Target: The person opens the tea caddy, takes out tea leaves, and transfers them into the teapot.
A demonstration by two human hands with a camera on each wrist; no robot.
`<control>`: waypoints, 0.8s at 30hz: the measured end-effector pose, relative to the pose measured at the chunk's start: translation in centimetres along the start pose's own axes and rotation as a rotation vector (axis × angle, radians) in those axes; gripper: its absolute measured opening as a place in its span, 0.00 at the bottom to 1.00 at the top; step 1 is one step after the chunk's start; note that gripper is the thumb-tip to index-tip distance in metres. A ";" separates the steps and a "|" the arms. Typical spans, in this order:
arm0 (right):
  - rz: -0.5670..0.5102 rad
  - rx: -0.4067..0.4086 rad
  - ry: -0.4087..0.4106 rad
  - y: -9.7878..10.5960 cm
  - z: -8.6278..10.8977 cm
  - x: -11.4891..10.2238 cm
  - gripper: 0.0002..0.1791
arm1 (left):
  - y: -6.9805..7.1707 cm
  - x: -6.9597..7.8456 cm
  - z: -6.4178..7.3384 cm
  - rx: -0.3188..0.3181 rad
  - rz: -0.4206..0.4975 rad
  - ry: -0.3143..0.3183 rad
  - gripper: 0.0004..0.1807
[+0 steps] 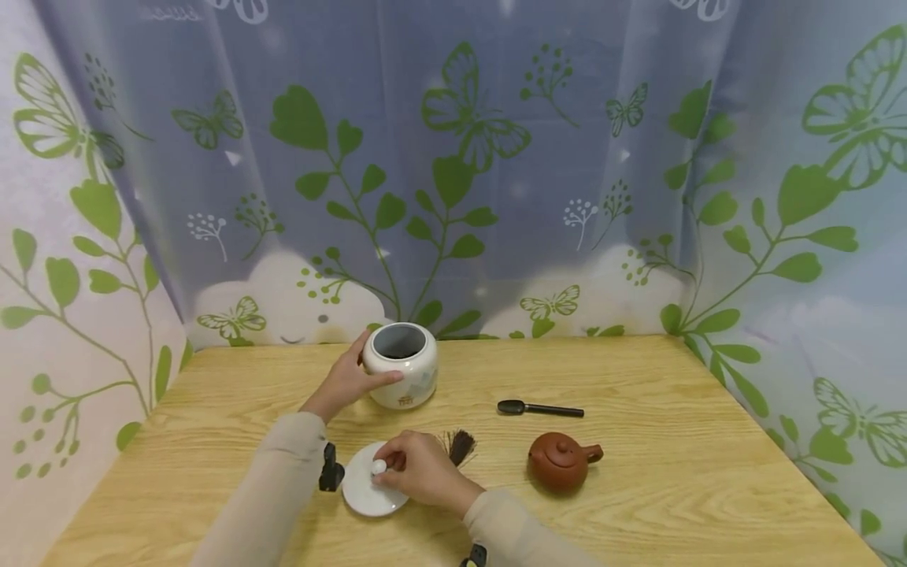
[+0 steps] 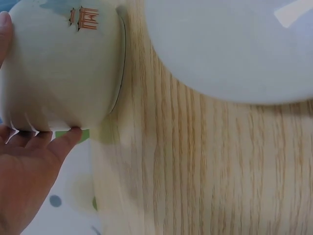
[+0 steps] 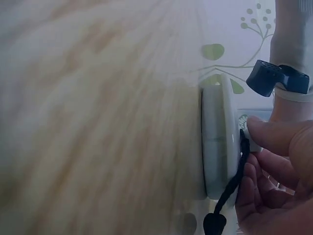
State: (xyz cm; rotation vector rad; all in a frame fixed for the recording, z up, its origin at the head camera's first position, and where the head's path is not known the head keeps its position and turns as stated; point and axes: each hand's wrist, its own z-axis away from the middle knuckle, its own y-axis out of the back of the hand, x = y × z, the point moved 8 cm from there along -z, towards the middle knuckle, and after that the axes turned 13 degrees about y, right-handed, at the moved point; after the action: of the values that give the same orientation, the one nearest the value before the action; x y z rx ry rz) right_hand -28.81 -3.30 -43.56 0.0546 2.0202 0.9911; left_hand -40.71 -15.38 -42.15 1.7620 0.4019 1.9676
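A white ceramic jar [image 1: 407, 387] with a small red pavilion print [image 2: 88, 18] stands without its lid near the table's back edge. Its mouth faces up, and something dark lies at the bottom inside. My left hand [image 1: 347, 382] holds the jar's left side, thumb across the front and fingers round the back. Nearer to me, the round white lid [image 1: 368, 502] lies knob up at the table's surface. The thumb and fingers of my right hand [image 1: 425, 472] pinch its knob [image 1: 379, 467]. A dark braided cord [image 3: 234, 181] hangs from the knob, and a tassel [image 1: 462, 447] shows beyond the right hand.
A small black scoop [image 1: 542, 409] lies right of the jar on the wooden table [image 1: 652, 441]. Closer to me sits a reddish-brown clay teapot [image 1: 560, 466], its handle to the right. Behind the table hangs a leaf-and-butterfly curtain [image 1: 496, 252].
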 end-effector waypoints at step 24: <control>-0.053 0.046 0.017 3.1 0.9 0.1 0.06 | 0.1 -0.3 -0.1 0.014 0.016 0.010 0.63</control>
State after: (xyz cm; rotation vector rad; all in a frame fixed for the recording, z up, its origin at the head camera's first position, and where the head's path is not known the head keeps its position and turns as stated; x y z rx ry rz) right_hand -29.15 -0.59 -41.89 0.0176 2.0500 0.9146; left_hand -40.85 -15.60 -42.36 1.7699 0.4076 1.9896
